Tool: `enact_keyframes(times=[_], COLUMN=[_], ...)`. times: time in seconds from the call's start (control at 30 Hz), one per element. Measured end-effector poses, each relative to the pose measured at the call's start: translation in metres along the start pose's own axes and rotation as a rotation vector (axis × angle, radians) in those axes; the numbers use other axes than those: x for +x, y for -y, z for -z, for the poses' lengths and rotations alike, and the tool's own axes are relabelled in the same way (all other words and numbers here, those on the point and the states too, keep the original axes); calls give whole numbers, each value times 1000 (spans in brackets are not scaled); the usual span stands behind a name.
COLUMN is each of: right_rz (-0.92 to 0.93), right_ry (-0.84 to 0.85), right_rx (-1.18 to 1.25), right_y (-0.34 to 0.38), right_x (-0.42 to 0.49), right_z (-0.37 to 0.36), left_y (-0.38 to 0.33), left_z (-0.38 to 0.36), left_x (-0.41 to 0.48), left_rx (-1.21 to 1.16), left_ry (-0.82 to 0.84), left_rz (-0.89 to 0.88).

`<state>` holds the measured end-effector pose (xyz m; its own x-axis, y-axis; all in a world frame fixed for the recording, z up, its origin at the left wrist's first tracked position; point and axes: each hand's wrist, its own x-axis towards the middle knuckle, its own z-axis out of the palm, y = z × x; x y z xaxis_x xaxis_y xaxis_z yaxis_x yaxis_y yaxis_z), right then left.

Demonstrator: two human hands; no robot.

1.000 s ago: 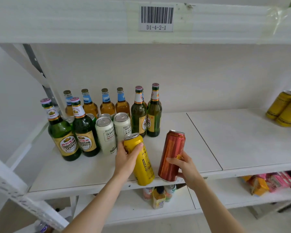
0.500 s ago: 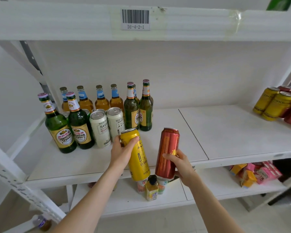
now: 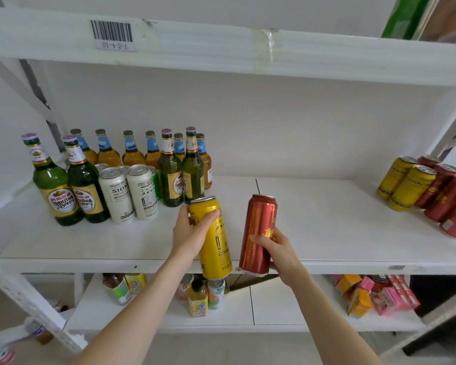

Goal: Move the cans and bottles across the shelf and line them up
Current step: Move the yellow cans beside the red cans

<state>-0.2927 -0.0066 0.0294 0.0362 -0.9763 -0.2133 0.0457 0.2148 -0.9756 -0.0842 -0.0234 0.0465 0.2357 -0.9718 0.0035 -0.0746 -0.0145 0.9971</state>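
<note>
**Two cans in hand at the middle shelf, stock grouped at both ends**

Item 1: yellow can (image 3: 216,241). I see it held off the board, in front of the front edge of the middle shelf (image 3: 327,219), near the centre. It tilts, its top leaning left. My left hand (image 3: 192,233) grasps it high up, thumb and fingers wrapped round the upper part.

Item 2: red can (image 3: 258,233). It is just to the right of the yellow can and apart from it, also off the board, with its top leaning slightly right. My right hand (image 3: 279,248) grasps the lower half from the right side, fingers curled across the front.

Item 3: left-end stock, standing on the board.
- green bottles (image 3: 54,191): two at the front left, two more further right, beside the white cans.
- white cans (image 3: 116,196): two in front between the green bottles, more tops behind; I cannot count those.
- amber bottles (image 3: 132,154): a row along the back wall, blue neck labels.

Item 4: right-end stock, well apart from the left group.
- yellow cans (image 3: 408,188): two, side by side.
- red cans (image 3: 450,201): several to their right, partly cut off by the frame edge.

Item 5: barcode label (image 3: 112,34) on the edge of the shelf above, reading D1-4-2-1.

Item 6: lower shelf (image 3: 274,306), holding small bottles (image 3: 199,299) below my hands and drink cartons (image 3: 374,296) to the right.
</note>
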Motion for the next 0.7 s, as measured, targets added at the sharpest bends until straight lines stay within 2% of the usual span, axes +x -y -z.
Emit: enact_keyframes(times=[0.23, 0.7], right_rz=[40, 112], right_ry=[-13, -127], right_rx=[6, 22], right_y=[5, 20], right_x=[7, 45], right_z=[62, 213], left_y=[-12, -33], left_z=[-64, -235], left_x=[-5, 31], left_rx=[54, 144], left_ry=[13, 160], left_rz=[-15, -105])
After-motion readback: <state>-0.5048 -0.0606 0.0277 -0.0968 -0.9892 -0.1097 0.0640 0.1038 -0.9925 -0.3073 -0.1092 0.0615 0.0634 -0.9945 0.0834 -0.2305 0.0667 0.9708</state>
